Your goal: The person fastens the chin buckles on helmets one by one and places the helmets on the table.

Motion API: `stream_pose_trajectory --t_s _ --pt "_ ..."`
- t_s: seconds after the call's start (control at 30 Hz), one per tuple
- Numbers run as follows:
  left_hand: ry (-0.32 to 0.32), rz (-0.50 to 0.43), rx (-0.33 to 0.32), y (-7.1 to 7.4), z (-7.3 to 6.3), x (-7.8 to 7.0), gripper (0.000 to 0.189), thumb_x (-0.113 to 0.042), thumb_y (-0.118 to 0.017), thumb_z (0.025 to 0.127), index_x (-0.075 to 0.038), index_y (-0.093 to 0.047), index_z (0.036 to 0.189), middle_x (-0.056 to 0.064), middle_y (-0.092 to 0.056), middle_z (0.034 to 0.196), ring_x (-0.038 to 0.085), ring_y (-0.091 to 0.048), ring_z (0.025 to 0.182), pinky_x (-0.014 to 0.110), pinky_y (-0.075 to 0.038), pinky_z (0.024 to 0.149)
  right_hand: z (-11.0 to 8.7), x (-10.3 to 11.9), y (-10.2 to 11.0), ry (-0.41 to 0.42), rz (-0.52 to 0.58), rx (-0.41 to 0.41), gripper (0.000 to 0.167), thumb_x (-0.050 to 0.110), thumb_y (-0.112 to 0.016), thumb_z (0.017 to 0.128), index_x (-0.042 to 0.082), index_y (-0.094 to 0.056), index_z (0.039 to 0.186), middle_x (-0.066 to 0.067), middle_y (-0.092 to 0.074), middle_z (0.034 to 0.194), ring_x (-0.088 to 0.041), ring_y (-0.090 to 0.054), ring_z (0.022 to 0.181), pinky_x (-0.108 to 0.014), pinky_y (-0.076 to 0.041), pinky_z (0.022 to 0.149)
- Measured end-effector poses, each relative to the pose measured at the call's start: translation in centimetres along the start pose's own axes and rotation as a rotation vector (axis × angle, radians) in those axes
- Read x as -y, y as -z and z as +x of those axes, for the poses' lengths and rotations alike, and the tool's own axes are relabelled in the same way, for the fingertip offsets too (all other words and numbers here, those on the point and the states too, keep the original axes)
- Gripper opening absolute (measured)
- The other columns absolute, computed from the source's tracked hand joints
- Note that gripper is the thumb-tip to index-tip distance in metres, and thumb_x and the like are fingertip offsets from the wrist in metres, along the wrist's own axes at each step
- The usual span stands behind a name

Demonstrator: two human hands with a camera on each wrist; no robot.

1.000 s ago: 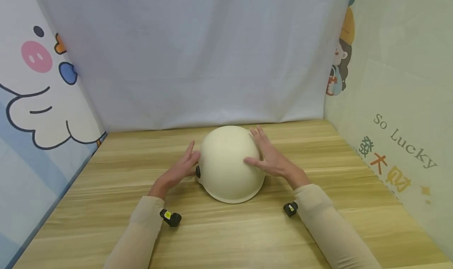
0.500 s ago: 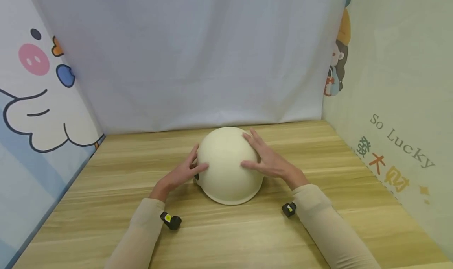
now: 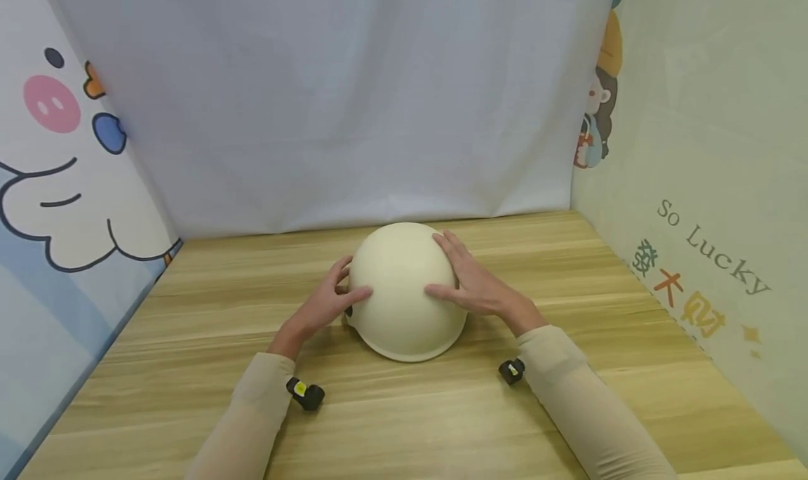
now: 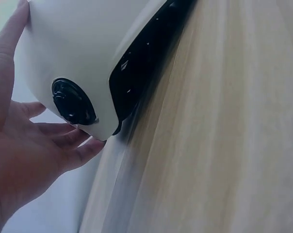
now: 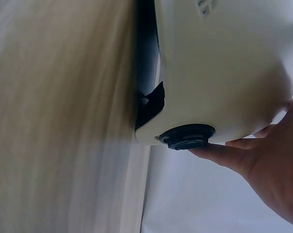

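A cream-white helmet (image 3: pixel 400 325) sits dome up on the wooden table, its round shell between both hands. My left hand (image 3: pixel 320 306) holds its left side, thumb on the shell. In the left wrist view, the fingers reach around a black round fitting (image 4: pixel 73 101) to the helmet's lower edge. Against the right side, my right hand (image 3: pixel 485 287) grips with the thumb on the dome and fingers spread toward the back. A fingertip touches another black fitting (image 5: pixel 187 136) in the right wrist view. The helmet's dark inside shows only along its rim.
The wood-grain table (image 3: pixel 416 424) reaches back to a hanging white cloth (image 3: pixel 328 115). Printed panels stand at left (image 3: pixel 57 164) and right (image 3: pixel 701 150). A small black camera is strapped at each wrist, the left camera (image 3: pixel 306 394) and the right camera (image 3: pixel 511 370).
My left hand has closed in, its thumb coming onto the shell and its fingers around the helmet's side. The right hand has shifted slightly onto the dome. The helmet stays on the table.
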State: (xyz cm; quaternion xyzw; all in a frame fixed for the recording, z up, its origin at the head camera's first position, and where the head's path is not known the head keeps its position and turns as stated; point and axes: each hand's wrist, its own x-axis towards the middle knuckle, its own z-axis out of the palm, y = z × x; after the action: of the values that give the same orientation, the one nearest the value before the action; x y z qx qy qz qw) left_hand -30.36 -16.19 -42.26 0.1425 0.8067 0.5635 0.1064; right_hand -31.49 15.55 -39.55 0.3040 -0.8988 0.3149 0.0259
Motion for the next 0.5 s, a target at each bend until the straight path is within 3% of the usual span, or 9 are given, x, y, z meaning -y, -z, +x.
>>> stream_pose_trajectory --t_s 0.13,0.27,0.37,0.5 --pt "-0.013 0.005 -0.004 0.26 0.17 0.29 0.083 -0.045 -0.064 0.093 -0.03 -0.014 0.158 0.013 -0.018 0.163 0.041 -0.036 0.14 0.059 -0.037 0.107 0.02 0.07 0.08 -0.004 0.011 -0.009 0.099 0.06 -0.06 0.088 0.024 -0.001 0.159 -0.011 0.002 0.165 -0.038 -0.014 0.149 -0.062 -0.023 0.113" --pt "-0.083 -0.012 -0.013 0.52 0.18 0.5 0.071 -0.043 -0.053 0.099 -0.026 -0.017 0.158 0.013 -0.018 0.163 0.037 -0.026 0.146 0.06 -0.027 0.113 -0.03 0.09 0.15 -0.016 0.066 -0.02 0.099 0.056 -0.063 0.089 0.021 -0.001 0.159 -0.012 0.0 0.165 -0.037 -0.014 0.149 -0.062 -0.023 0.113" --pt "-0.152 -0.055 -0.017 0.63 0.3 0.45 0.058 -0.03 -0.042 0.103 -0.026 -0.022 0.157 0.01 -0.021 0.162 0.033 -0.02 0.149 0.06 -0.02 0.115 0.04 0.02 0.28 -0.011 0.112 -0.038 0.097 0.051 -0.064 0.089 0.023 -0.002 0.158 -0.011 -0.002 0.165 -0.038 -0.018 0.148 -0.063 -0.026 0.11" --pt "-0.187 -0.081 -0.028 0.69 0.26 0.43 0.063 -0.011 -0.034 0.096 -0.029 -0.025 0.156 0.005 -0.022 0.163 0.039 -0.029 0.144 0.062 -0.019 0.114 0.09 -0.11 0.36 -0.003 0.143 -0.048 0.096 0.05 -0.063 0.089 0.021 -0.003 0.158 -0.01 -0.003 0.165 -0.039 -0.021 0.147 -0.064 -0.029 0.109"
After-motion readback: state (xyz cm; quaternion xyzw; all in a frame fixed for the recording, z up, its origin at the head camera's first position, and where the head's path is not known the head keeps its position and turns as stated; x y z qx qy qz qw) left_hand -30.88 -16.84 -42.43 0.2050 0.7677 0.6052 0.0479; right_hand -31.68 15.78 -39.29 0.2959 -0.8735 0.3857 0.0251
